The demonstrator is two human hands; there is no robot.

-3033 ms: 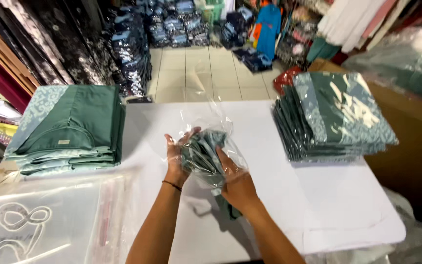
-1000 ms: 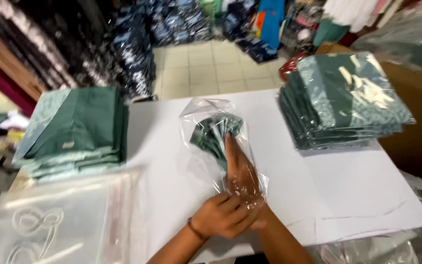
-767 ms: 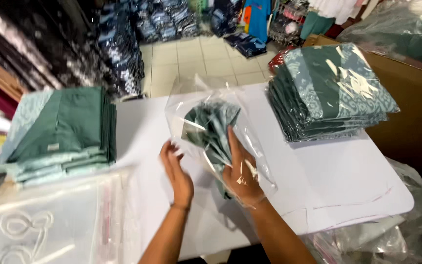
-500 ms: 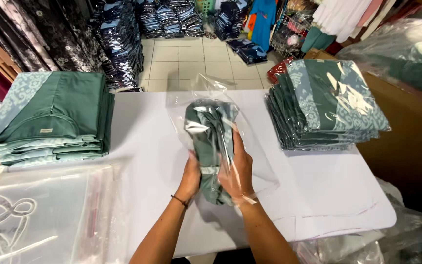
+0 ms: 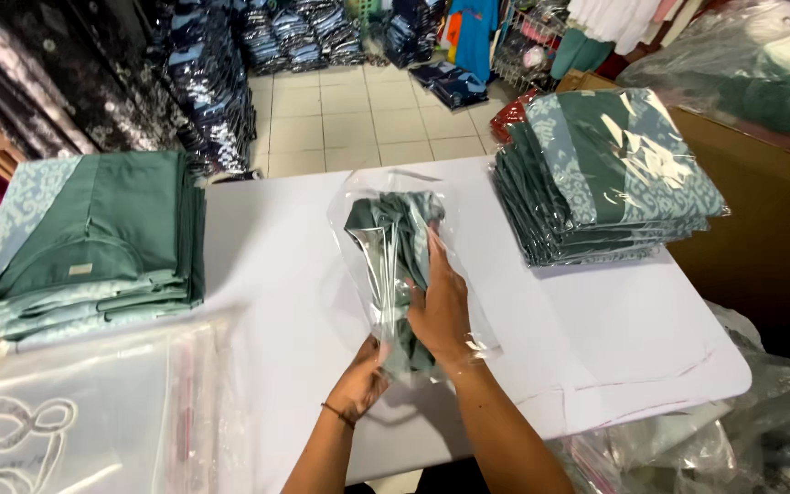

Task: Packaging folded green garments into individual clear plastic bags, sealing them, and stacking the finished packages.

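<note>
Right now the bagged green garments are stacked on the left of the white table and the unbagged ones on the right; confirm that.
Reversed. In the head view the bagged green garments are stacked on the right of the white table, and the unbagged ones on the left.

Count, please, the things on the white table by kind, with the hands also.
Stack of bare folded green garments: 1
Stack of bagged green garments: 1
Green garment in clear bag: 1
Pile of empty clear bags: 1
Hands, left hand and right hand: 2
Total: 6
</note>
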